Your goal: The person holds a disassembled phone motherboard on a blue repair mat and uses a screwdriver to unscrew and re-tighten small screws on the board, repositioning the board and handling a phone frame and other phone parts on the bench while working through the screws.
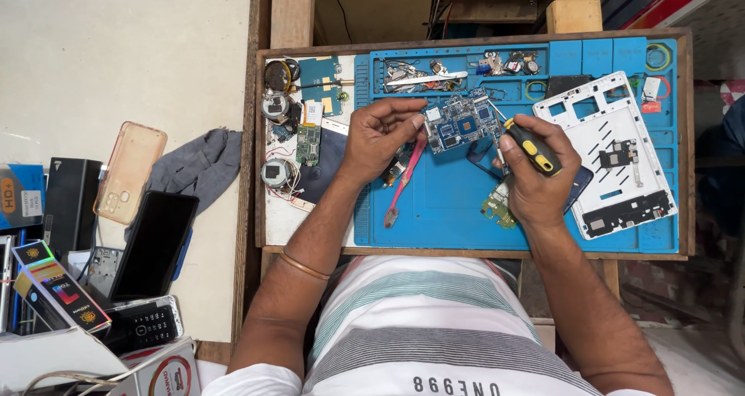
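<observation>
My left hand [380, 136] pinches the left edge of a blue phone circuit board [463, 122] and holds it just above the blue repair mat [442, 202]. In my right hand [535, 171] I grip a black and yellow screwdriver [531, 144], and its tip touches the right side of the board. A pink prying tool [405, 180] lies on the mat below my left hand. Under my right palm a small green board [495, 207] and a dark phone body [578, 185] show partly.
A white phone frame [613, 152] lies on the mat's right. Screws, small parts and tweezers [423, 78] fill the mat's top slots. Speakers and boards [291, 124] crowd the tray's left. On the left table lie a clear phone case [130, 172], a grey cloth [198, 163], black phones [151, 245] and boxes [54, 283].
</observation>
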Motion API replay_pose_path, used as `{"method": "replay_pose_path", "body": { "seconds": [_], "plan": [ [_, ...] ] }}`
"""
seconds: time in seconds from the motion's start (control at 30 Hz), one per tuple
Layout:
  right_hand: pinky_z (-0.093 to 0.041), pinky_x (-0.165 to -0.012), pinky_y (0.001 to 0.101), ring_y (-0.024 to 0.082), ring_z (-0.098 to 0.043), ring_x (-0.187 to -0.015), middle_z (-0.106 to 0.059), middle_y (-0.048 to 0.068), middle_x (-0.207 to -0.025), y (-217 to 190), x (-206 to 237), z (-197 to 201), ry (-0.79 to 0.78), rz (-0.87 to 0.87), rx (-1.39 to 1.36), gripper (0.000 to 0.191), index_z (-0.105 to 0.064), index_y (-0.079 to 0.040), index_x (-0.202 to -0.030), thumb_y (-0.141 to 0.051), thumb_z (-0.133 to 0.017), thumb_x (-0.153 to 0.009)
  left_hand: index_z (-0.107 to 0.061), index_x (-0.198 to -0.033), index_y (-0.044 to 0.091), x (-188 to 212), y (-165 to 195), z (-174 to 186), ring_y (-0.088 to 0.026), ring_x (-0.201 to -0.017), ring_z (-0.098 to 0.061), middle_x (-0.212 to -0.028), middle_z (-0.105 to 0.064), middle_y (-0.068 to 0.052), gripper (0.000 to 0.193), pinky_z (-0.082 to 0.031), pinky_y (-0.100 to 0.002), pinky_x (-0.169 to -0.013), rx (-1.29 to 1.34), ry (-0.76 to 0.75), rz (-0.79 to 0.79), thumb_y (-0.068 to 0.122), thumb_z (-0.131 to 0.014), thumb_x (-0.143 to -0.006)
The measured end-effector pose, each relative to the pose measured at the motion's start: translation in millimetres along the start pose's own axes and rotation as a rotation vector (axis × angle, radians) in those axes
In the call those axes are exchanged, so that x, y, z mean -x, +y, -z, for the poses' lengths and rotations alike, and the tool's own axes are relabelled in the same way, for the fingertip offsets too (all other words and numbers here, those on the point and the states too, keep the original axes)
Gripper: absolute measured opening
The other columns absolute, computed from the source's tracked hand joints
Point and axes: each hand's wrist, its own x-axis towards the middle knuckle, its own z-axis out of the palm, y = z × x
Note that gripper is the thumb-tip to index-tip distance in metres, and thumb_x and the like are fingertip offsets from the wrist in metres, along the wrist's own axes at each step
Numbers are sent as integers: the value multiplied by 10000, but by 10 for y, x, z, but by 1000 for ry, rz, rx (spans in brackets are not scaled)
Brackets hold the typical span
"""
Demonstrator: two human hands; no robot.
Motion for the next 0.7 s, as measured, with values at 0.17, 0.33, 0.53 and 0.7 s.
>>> {"method": "replay_pose_path", "body": {
  "seconds": [0.17,0.33,0.53,0.7],
  "plan": [
    [-621,-721,249,113,-684,-885,-672,92,-1062,-16,19,-9,-11,33,67,274,-636,24,-1264,5,-732,-1008,-691,-1236,-18,-1,6,19,-136,-906,-744,-1044,-768,-130,249,-644,-288,-831,-11,10,17,38,-710,-994],
    [-623,-723,246,112,-684,-884,-673,91,-1055,-16,19,-10,-15,32,54,271,-639,22,-1260,7,-731,-1005,-691,-1225,-18,-3,-9,26,-139,-913,-747,-1034,-769,-128,240,-651,-293,-851,13,5,10,25,-706,-989],
    [-619,-726,242,110,-685,-878,-676,90,-1044,-11,16,-5,-31,24,66,265,-645,17,-1252,9,-733,-1002,-688,-1231,-25,-2,-20,42,-142,-936,-744,-1019,-764,-132,246,-637,-294,-881,15,5,-25,1,-710,-988],
    [-595,-759,215,101,-689,-898,-684,80,-1068,-22,30,2,-44,44,151,263,-657,6,-1232,7,-745,-984,-677,-1242,-8,-8,-16,41,-140,-915,-750,-990,-764,-121,257,-660,-304,-853,39,16,-32,-5,-698,-986]
  ]
}}
